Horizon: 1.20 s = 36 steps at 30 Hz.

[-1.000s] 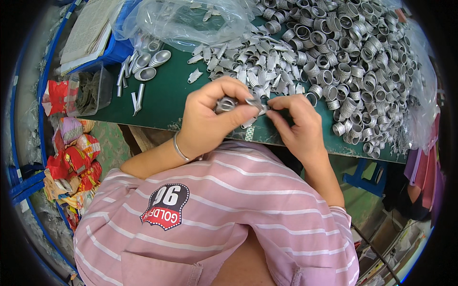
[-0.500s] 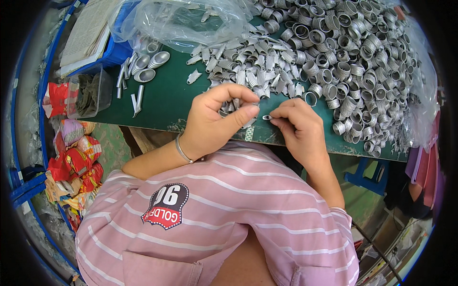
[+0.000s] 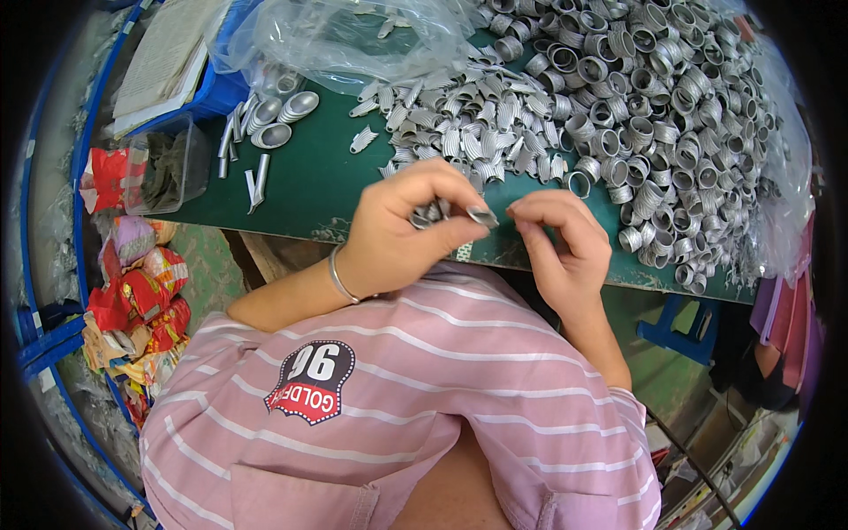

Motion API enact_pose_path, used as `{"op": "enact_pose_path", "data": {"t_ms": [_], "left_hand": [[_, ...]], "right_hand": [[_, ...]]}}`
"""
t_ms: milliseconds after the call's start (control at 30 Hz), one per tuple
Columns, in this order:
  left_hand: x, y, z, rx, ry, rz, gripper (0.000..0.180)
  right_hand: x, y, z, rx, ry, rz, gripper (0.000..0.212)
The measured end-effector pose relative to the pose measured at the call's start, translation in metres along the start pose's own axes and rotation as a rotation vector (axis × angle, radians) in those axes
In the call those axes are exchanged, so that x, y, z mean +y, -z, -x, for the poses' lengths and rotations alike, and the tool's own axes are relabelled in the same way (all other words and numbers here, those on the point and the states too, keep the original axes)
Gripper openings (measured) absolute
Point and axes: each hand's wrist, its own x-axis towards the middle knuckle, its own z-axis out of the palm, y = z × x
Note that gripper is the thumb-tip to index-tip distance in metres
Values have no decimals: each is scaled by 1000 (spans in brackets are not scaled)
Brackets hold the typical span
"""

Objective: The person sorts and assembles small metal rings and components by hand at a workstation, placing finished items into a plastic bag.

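My left hand, with a bracelet at the wrist, is at the table's front edge. Its thumb and forefinger pinch a small silver metal piece. More silver pieces show in the gap behind the thumb; I cannot tell whether the palm holds them or they lie on the table. Just to the right, my right hand hovers with its fingers curled and the thumb slightly apart from the forefinger; nothing shows between the tips. Beyond both hands lies a heap of flat, ribbed metal pieces.
A large pile of ribbed metal rings covers the right of the green table. Spoon-shaped metal parts, a clear plastic box and a blue bin stand at the left. Clear plastic bags lie behind.
A small oval piece at my right fingertips is no longer seen there. A silver piece now shows clearly in my left pinch. The right hand has shifted slightly right and its fingertips have loosened.
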Motion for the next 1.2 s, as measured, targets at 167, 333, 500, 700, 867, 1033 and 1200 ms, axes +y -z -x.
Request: {"op": "enact_pose_path", "data": {"t_ms": [167, 333, 500, 700, 867, 1033, 1200], "left_hand": [[2, 13, -2, 147, 323, 892, 14], [7, 32, -14, 194, 387, 1000, 22], [22, 67, -66, 406, 398, 965, 30], [13, 96, -121, 432, 320, 657, 43], [15, 97, -114, 292, 279, 436, 24], [11, 93, -100, 66, 222, 478, 10], [-11, 79, -136, -11, -26, 709, 19]], "right_hand": [[-4, -13, -4, -63, -82, 129, 16], [-2, -25, -7, -119, -17, 263, 23], [-6, -25, -6, -59, -66, 238, 23], [-1, -13, -2, -90, 95, 365, 17], [1, -11, -4, -79, 128, 322, 15], [5, -10, -6, -163, 117, 252, 18], [-3, -7, -4, -113, -104, 159, 21]]}}
